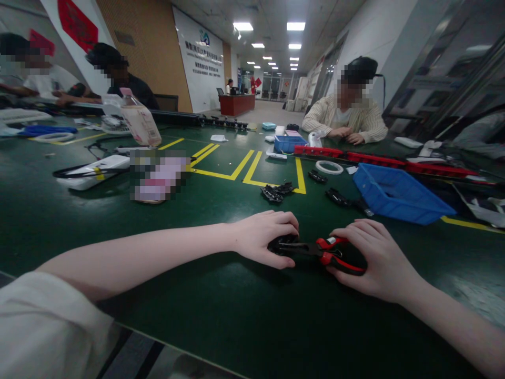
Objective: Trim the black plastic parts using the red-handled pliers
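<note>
My right hand (373, 258) is closed around the red and black handles of a pair of pliers (321, 248). The pliers' long dark jaws point left and reach a small black plastic part (281, 245). That part sits between the thumb and fingers of my left hand (266, 237), which covers much of it; whether the jaws clamp it I cannot tell. Beyond my hands, broken-looking black pieces (274, 192) lie by the yellow tape. More black pieces (338, 198) lie to the right, beside a blue plastic bin (402, 195).
A phone (161, 179) and a white device (98, 171) with a black strap lie at left, near a bottle (140, 121). A white tape ring (329, 167) and red strips (379, 159) lie farther back. Across the green table (221, 316) sits a person (347, 113).
</note>
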`<state>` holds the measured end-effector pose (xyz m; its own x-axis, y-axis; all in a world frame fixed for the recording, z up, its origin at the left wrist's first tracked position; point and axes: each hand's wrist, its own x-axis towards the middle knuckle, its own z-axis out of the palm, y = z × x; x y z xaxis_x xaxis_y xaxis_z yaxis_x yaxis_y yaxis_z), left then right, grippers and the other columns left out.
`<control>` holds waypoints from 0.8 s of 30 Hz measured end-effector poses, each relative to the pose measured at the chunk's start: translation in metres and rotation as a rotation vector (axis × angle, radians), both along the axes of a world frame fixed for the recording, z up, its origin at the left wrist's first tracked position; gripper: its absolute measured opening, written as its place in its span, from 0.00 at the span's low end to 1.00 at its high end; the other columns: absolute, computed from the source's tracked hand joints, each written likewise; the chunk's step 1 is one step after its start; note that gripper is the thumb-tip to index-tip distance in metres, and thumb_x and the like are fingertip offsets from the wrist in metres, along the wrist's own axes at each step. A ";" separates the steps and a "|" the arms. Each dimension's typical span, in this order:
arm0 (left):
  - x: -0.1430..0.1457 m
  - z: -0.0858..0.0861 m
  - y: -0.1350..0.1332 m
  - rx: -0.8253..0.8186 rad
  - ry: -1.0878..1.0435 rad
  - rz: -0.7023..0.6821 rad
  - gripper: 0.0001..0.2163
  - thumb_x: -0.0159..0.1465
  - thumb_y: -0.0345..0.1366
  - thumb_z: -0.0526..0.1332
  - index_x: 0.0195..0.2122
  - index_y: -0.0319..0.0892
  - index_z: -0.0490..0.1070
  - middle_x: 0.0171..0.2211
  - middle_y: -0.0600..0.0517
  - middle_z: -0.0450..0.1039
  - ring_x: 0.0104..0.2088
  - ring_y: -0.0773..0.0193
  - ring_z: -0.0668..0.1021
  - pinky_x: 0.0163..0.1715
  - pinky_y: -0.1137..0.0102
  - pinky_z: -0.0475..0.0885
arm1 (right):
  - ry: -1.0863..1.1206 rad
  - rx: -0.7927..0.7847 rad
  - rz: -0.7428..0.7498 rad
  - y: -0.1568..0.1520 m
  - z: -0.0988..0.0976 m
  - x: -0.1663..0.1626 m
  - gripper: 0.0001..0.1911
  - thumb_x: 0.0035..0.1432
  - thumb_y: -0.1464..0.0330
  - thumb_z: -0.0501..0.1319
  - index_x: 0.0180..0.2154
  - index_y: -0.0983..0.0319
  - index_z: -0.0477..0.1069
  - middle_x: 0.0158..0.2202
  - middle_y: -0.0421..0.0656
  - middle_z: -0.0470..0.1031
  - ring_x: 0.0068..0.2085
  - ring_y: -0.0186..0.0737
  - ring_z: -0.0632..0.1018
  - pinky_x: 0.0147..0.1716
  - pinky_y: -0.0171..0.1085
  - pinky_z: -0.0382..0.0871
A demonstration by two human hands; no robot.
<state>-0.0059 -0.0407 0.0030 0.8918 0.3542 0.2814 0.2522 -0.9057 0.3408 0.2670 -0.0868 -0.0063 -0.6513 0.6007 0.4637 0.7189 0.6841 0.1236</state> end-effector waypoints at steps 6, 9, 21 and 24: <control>0.000 0.001 -0.001 -0.020 0.006 0.007 0.21 0.57 0.47 0.62 0.45 0.37 0.69 0.49 0.43 0.66 0.44 0.56 0.73 0.46 0.65 0.68 | 0.033 -0.049 0.021 0.001 -0.001 0.000 0.20 0.48 0.58 0.64 0.42 0.61 0.67 0.34 0.44 0.74 0.36 0.44 0.73 0.48 0.51 0.62; 0.000 0.002 -0.001 -0.022 0.009 0.002 0.20 0.58 0.47 0.62 0.45 0.37 0.69 0.49 0.43 0.67 0.44 0.56 0.73 0.46 0.65 0.68 | 0.042 -0.075 0.024 0.001 -0.002 0.001 0.19 0.48 0.58 0.63 0.40 0.61 0.68 0.32 0.44 0.74 0.35 0.43 0.73 0.46 0.50 0.63; -0.001 0.000 0.004 -0.018 0.014 -0.018 0.21 0.59 0.50 0.60 0.43 0.37 0.70 0.47 0.44 0.68 0.43 0.57 0.73 0.44 0.66 0.68 | -0.089 0.178 -0.014 -0.008 0.003 -0.002 0.19 0.51 0.57 0.59 0.40 0.65 0.69 0.33 0.50 0.75 0.36 0.50 0.74 0.46 0.54 0.62; -0.002 -0.001 0.004 -0.014 0.015 -0.013 0.22 0.58 0.51 0.61 0.44 0.37 0.69 0.48 0.45 0.67 0.43 0.57 0.73 0.44 0.66 0.69 | -0.077 0.176 -0.013 -0.008 0.002 -0.001 0.19 0.50 0.57 0.60 0.40 0.64 0.70 0.33 0.50 0.75 0.36 0.50 0.74 0.46 0.54 0.62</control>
<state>-0.0079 -0.0372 0.0025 0.9006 0.3463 0.2626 0.2456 -0.9040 0.3498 0.2656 -0.0952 -0.0039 -0.6818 0.5232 0.5113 0.7111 0.6379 0.2955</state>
